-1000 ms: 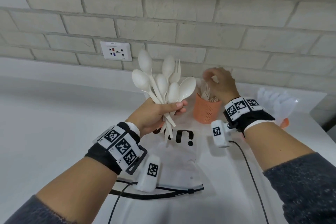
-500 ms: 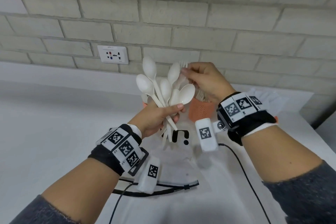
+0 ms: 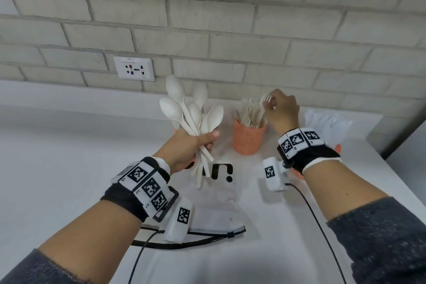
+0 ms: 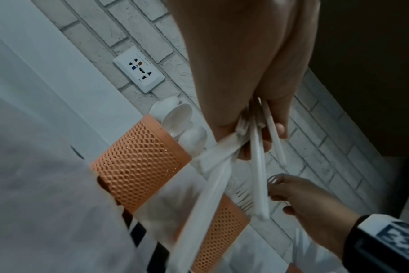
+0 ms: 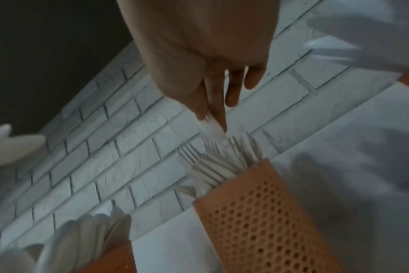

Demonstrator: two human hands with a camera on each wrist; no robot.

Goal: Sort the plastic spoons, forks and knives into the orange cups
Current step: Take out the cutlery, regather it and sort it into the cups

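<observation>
Left hand [image 3: 192, 145] grips raised spoons [image 3: 191, 108]; right hand [image 3: 282, 110] pinches fork [image 3: 266, 98] above cup [image 3: 247, 138].

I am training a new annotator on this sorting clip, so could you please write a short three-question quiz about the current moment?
1. True or false: the left hand grips a bunch of spoons.
2. The right hand holds a fork over: A) the wall socket B) the orange cup of forks C) the white bag
3. Fill in: the wall is made of ____.

Key: 1 true; 2 B; 3 bricks.
</observation>
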